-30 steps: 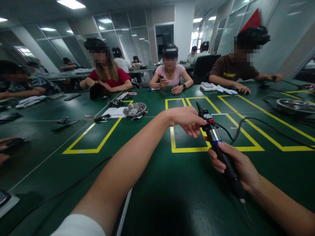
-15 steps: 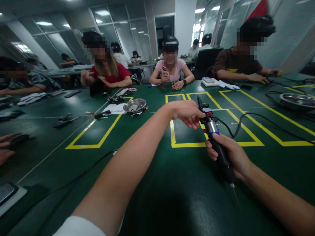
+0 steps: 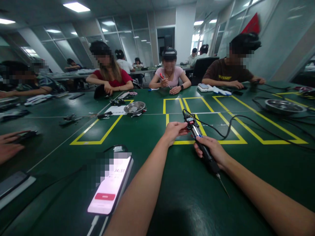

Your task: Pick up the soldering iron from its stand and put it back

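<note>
Above the green table, my right hand [image 3: 213, 149] is wrapped round the black body of an electric screwdriver [image 3: 205, 151]. Its long thin bit points down toward me, and its silver section and cable end lie away from me. My left hand [image 3: 176, 130] pinches the far end, at the black and red part beside the cable; the fingertips are partly hidden there. From that end a black cable [image 3: 227, 126] loops off to the right.
Left of my forearm a lit phone [image 3: 112, 188] lies plugged in. Yellow tape [image 3: 236, 136] marks rectangles on the table. Metal bowls stand at the left [image 3: 135, 108] and right [image 3: 285, 106]. Several people sit around; a co-worker's hand [image 3: 10, 147] reaches in at left.
Both hands and the electric screwdriver have shifted left and slightly lower in the picture. The view has turned, and the lit phone now shows beside my left forearm.
</note>
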Demonstrator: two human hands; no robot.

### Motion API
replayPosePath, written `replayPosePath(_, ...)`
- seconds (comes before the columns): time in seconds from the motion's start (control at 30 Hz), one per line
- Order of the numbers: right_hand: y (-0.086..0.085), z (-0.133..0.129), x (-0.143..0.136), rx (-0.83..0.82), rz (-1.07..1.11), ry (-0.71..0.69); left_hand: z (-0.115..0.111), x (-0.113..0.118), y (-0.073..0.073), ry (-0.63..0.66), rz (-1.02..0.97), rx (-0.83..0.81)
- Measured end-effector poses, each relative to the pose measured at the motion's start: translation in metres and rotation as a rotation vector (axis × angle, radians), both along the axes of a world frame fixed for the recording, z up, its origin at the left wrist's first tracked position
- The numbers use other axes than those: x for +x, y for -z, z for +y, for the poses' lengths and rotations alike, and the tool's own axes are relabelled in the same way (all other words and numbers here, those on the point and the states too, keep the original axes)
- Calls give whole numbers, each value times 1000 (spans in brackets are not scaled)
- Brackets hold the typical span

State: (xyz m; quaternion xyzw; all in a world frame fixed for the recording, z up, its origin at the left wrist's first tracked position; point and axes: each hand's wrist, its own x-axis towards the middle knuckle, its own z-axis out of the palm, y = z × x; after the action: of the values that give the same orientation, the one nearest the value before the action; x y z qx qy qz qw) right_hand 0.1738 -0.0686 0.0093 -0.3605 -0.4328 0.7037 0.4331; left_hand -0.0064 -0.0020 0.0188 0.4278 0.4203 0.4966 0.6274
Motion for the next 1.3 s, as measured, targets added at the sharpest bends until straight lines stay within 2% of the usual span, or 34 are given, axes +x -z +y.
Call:
replayPosePath(0.13, 1, 2, 0, 13, -1, -21, -1, -8, 14, 10, -172, -8)
replayPosePath(0.3, 1, 3, -1, 17, -1, -24, 2, -13, 19, 46, -220, -11)
replayPosePath(0.67, 3, 3, 1, 40, -9, -13, -5, -17, 17, 148, -272, 12)
replayPosePath(0.87, 5, 4, 2, 26, -4, 6, -5, -19, 17, 159, -319, 12)
replayPosePath(1.3, 4, 1, 2, 51, -13, -37, -3, -16, 20, 117, -236, -2)
